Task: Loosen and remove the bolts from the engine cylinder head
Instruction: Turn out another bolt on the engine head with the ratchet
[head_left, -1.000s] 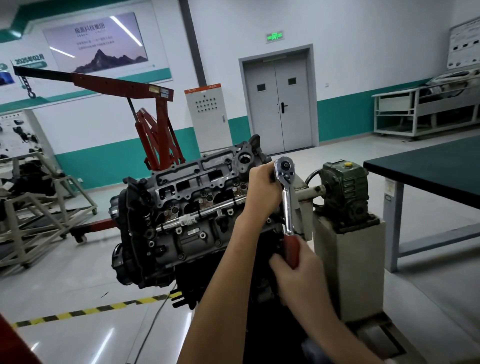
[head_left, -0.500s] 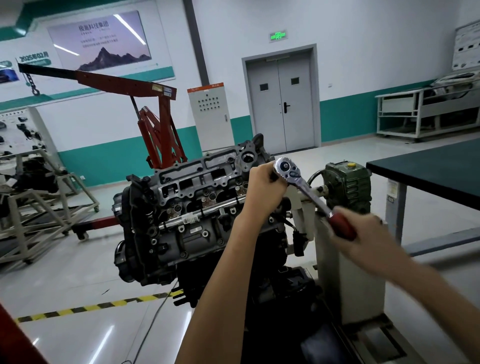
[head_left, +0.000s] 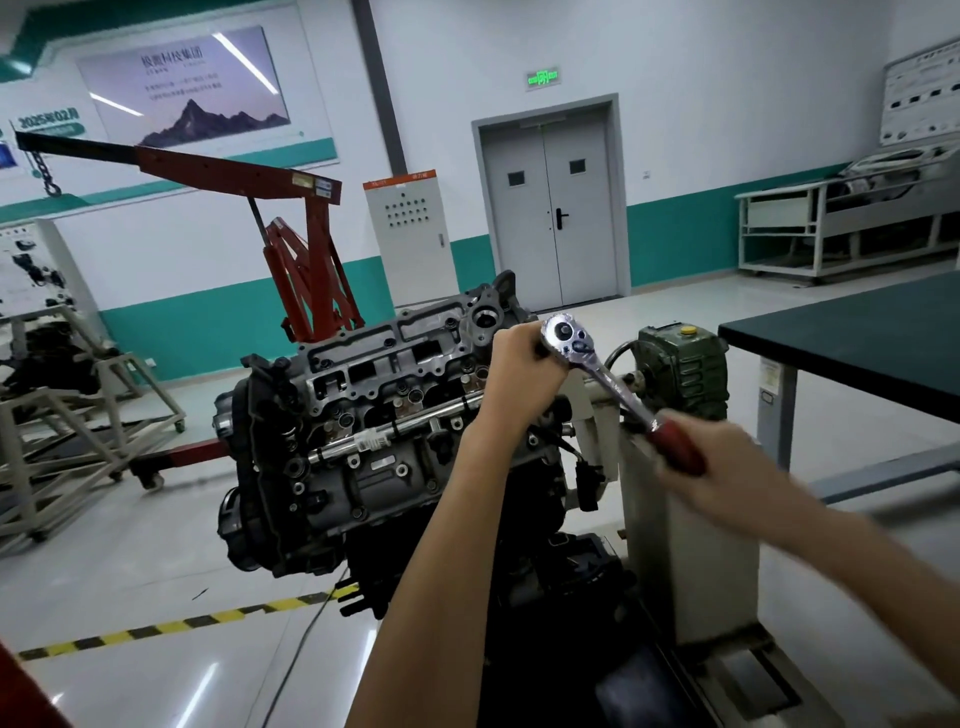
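Here the left grip (head_left: 511, 364) curls under the ratchet wrench (head_left: 608, 379) head, at the right end of the cylinder head (head_left: 395, 358). The blurred right grip (head_left: 727, 467) clamps its red handle. The uncovered grey cylinder head tops the tilted engine.

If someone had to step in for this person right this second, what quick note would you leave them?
Left hand: grips the head end of the chrome ratchet wrench with a red handle, at the right end of the grey metal engine cylinder head.
Right hand: grips the red handle; it is motion-blurred.
Done: no removed bolts in view.
Left: finish this bolt, which is hidden behind the left hand, then any others.
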